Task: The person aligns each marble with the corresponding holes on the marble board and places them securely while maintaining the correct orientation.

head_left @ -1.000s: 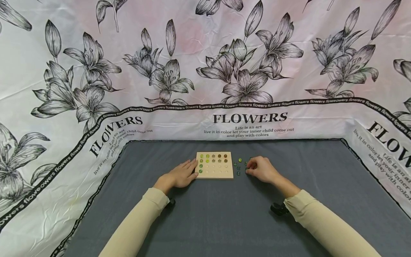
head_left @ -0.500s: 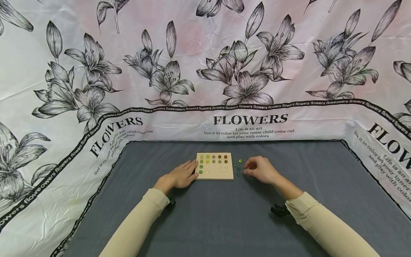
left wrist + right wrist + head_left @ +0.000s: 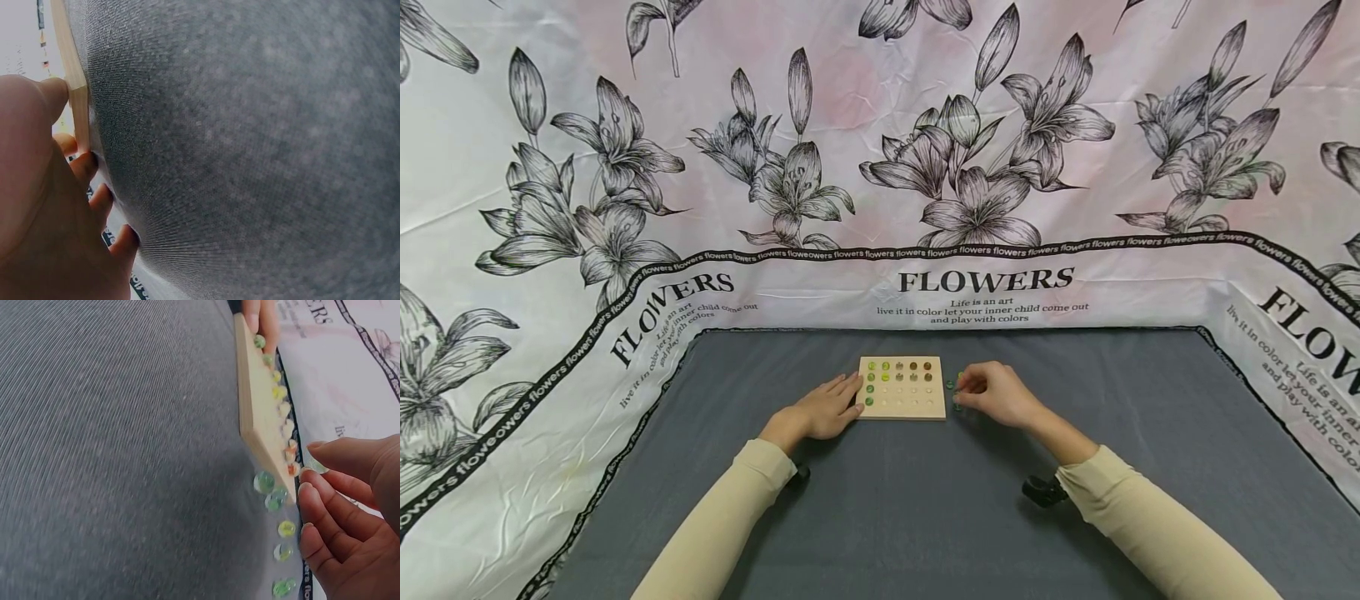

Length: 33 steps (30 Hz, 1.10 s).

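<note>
A light wooden board (image 3: 906,410) with rows of round hollows lies on the table. Green, yellow, clear and brown-orange glass marbles (image 3: 279,392) fill its two far rows and left column; the other hollows show bare. My left hand (image 3: 822,409) rests flat at the board's left edge, thumb and fingers spread along it. Just off the right edge, my right hand (image 3: 1000,393) pinches a greenish marble (image 3: 317,466) between thumb and index finger, the other fingers loosely bent. Under and beside it, several loose marbles (image 3: 275,500) lie on the cloth, partly hidden in the head view.
Dark grey cloth (image 3: 895,517) covers the table. Behind it hangs a white and pink curtain (image 3: 820,192) printed with lilies and lettering. Black wrist devices (image 3: 1045,492) sit under both forearms.
My right hand has moved left from the far side of the loose marbles to right over them, close to the board. My left hand stays at the board's edge.
</note>
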### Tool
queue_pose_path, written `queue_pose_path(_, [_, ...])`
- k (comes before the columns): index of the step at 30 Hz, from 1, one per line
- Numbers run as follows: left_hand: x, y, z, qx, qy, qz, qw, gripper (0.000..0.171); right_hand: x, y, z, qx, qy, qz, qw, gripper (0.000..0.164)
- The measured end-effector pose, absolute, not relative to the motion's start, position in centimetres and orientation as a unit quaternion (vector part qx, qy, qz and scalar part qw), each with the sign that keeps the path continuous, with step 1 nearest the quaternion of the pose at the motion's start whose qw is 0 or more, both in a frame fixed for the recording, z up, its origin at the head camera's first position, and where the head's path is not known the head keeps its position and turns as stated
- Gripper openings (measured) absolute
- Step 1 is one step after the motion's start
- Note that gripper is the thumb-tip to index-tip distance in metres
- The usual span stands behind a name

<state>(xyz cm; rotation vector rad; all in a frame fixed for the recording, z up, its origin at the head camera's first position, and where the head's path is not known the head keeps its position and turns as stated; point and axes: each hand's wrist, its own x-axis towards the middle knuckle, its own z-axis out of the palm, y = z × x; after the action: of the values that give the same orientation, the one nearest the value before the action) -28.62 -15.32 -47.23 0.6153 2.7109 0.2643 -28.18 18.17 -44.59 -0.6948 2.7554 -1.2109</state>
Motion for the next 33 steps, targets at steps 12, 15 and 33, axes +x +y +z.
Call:
queue_pose_path(12, [-28.9,-15.6,-47.7,0.222,0.955,0.086,0.175,0.066,-28.1,16.3,-44.3,-0.236,0.883,-0.405,0.024,0.008])
queue_pose_path(15, [-28.8,-15.6,-47.6,0.223,0.955,0.090,0.175,0.066,-28.0,15.9,-44.3,-0.238,0.881,-0.409,0.024,0.007])
queue_pose_path(33, [-27.9,-15.9,-47.1,0.232,0.954,0.092,0.168,0.066,-27.4,13.2,-44.4,-0.251,0.875,-0.414,0.005,0.008])
